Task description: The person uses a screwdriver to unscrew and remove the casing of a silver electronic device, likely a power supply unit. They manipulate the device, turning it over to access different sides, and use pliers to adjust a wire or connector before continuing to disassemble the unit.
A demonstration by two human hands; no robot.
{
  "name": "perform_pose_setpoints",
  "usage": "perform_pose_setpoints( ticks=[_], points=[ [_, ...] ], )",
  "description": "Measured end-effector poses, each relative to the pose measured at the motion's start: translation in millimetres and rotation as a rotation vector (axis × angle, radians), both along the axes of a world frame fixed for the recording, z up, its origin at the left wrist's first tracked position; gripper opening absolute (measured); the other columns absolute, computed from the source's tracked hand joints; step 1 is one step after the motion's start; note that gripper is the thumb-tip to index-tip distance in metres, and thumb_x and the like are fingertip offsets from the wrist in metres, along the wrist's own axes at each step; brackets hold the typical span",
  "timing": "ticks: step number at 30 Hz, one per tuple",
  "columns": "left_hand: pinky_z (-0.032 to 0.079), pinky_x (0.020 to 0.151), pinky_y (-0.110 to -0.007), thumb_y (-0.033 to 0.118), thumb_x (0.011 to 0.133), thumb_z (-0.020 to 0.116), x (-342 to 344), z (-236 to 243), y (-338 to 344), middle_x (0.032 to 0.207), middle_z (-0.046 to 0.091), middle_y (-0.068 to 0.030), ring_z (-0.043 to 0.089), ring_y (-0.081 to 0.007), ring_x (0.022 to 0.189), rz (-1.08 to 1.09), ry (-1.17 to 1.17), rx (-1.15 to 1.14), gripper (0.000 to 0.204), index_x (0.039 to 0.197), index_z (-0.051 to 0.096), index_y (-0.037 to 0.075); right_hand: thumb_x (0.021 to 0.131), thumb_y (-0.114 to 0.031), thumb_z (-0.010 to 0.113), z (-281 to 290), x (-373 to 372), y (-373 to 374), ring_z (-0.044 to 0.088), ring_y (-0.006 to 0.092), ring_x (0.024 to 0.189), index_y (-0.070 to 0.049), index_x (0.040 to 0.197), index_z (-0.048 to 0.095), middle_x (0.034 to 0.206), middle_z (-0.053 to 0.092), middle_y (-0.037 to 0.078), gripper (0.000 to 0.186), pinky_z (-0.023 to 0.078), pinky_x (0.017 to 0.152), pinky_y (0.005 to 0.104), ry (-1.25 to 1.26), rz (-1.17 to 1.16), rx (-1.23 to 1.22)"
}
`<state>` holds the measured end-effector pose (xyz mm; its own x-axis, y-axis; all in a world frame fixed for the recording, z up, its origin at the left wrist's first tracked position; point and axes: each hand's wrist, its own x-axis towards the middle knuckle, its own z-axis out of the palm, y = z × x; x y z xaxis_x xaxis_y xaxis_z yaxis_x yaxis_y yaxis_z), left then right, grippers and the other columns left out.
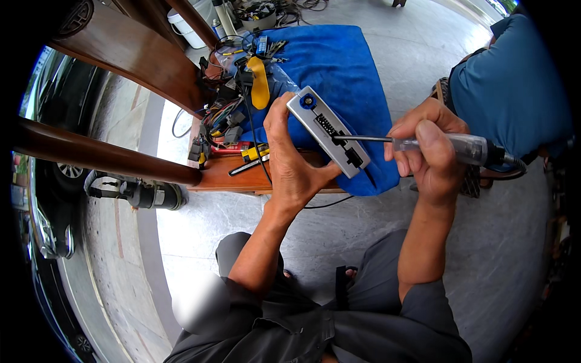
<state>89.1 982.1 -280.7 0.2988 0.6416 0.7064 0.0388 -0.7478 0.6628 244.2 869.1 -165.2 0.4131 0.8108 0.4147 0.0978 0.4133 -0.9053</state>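
My left hand (290, 169) holds a silver metal electronic box (313, 128), fingers at its far end and thumb at its near end. The box's upturned narrow face carries a round blue socket, a multi-pin connector and a dark rectangular socket. My right hand (433, 145) is closed around the clear handle of a test light (475, 149), with a dark cord trailing from its back end. Its thin metal shaft points left, and the tip is at the connector's edge; I cannot tell whether it touches a pin.
Beneath the box a blue cloth (339, 51) covers a wooden bench (227, 179). Tangled wires with connectors (227, 115), a yellow sole-shaped piece (259, 85) and a yellow-black utility knife (254, 154) lie to the left. Someone in blue clothing (508, 91) is close by on the right.
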Motion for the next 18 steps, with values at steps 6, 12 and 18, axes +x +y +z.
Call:
perform_pose_setpoints(
  ticks=[6, 12, 18],
  points=[
    [0.040, 0.113, -0.047, 0.015, 0.048, 0.101, 1, 1, 0, 0.149, 0.041, -0.0244, 0.043, -0.0421, 0.137, 0.014, 0.005, 0.023, 0.130, 0.153, 0.026, 0.002, 0.088, -0.017, 0.059, 7, -9, -9, 0.055, 0.0047, 0.055, 0.001, 0.082, 0.070, 0.070, 0.068, 0.007, 0.022, 0.047, 0.052, 0.0222, -0.130, -0.087, 0.021],
    [0.040, 0.114, -0.047, 0.016, 0.048, 0.101, 1, 0, 0, 0.149, 0.041, -0.0243, 0.043, -0.0417, 0.137, 0.003, -0.011, -0.033, 0.130, 0.154, 0.026, 0.002, 0.088, -0.018, 0.061, 5, -12, -5, 0.057, 0.0056, 0.060, 0.001, 0.081, 0.071, 0.069, 0.067, 0.005, 0.023, 0.046, 0.057, 0.0234, -0.197, -0.068, -0.014],
    [0.040, 0.114, -0.046, 0.017, 0.048, 0.102, 1, 0, 2, 0.148, 0.042, -0.0241, 0.044, -0.0417, 0.137, 0.001, -0.007, 0.012, 0.130, 0.153, 0.027, 0.001, 0.089, -0.019, 0.060, 2, -9, -4, 0.059, 0.0065, 0.061, 0.001, 0.081, 0.071, 0.072, 0.069, 0.007, 0.025, 0.049, 0.059, 0.0242, -0.174, -0.054, 0.005]
  ],
)
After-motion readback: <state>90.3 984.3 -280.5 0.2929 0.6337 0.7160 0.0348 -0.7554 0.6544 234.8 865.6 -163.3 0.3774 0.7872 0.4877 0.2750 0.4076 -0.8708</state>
